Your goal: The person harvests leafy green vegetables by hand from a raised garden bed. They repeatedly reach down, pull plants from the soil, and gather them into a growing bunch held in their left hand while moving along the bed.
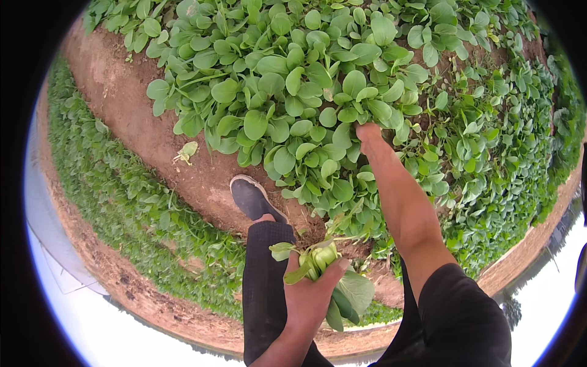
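My left hand [314, 286] is closed around a small bunch of bok choy [321, 259], held low before my body. The pale stalk bases point up, and larger leaves hang below and to the right of the hand. My right arm reaches forward into the dense bed of leafy bok choy plants [275, 87]. Only the wrist and back part of my right hand [368, 133] show, beside a leafy plant [364, 101]; its fingers are hidden under the leaves.
A bare soil path [124, 119] runs along the left, with a loose wilted plant [186, 152] on it. My shoe [252, 197] stands at the bed's edge. Another green row [124, 179] grows farther left, and smaller plants [486, 137] cover the right.
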The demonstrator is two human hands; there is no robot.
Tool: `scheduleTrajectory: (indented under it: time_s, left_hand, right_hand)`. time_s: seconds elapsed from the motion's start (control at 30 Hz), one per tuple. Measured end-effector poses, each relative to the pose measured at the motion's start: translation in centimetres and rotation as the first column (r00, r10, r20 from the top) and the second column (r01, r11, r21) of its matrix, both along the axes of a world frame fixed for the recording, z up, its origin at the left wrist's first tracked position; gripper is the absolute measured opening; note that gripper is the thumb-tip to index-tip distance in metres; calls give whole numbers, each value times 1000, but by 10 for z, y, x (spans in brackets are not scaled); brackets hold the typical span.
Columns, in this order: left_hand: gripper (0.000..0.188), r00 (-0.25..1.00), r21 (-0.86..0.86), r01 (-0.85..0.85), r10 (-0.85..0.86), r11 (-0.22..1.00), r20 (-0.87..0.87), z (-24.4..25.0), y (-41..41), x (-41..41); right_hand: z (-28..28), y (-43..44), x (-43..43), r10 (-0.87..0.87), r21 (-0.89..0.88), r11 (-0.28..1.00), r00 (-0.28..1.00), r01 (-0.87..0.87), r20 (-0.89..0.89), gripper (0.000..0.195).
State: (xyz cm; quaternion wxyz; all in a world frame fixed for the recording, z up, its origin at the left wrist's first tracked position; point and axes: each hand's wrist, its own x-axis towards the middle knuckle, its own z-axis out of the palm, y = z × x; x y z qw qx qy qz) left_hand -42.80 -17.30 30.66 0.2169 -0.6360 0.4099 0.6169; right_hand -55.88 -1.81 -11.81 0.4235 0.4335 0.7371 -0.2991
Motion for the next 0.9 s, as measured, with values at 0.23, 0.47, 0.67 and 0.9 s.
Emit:
scheduleTrajectory:
  time_s: [0.23,0.47,0.67,0.9]
  left_hand:
    - [39,997,25,13,-11,1000,-82,-10,6,6]
    - [36,983,4,-71,70,997,-169,-6,20,-11]
    - [47,946,291,-149,222,945,-236,-5,45,-14]
    - [47,902,371,-213,328,904,-281,-4,61,-18]
  right_hand:
    - [51,44,10,492,122,869,862,-479,-126,44]
    - [291,49,62,327,-215,767,656,-605,-680,38]
    - [398,43,88,-109,-529,822,854,-210,-508,38]
    - [401,74,57,161,-343,655,568,-673,-807,35]
